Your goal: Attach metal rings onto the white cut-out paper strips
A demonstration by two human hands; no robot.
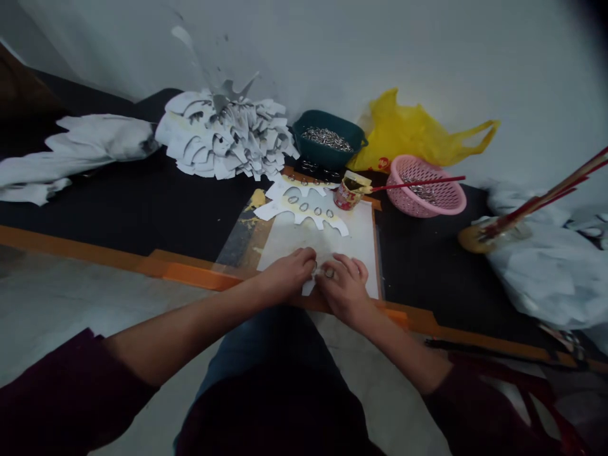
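Over sheet (pixel 327 234), left hand (pixel 287 275), right hand (pixel 342 288) grip paper strip (pixel 308 287) pointing bodyward.

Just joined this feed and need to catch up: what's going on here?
A person's left hand and right hand meet over a white paper cutout on a white board, with a small metal ring at the right hand's fingers. Another cutout set with rings lies just beyond, near a green tub of rings.

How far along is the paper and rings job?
A big paper pile looks done, and a paper strip already has rings on it. The left hand and right hand are at another ring. The green tub still holds many rings.
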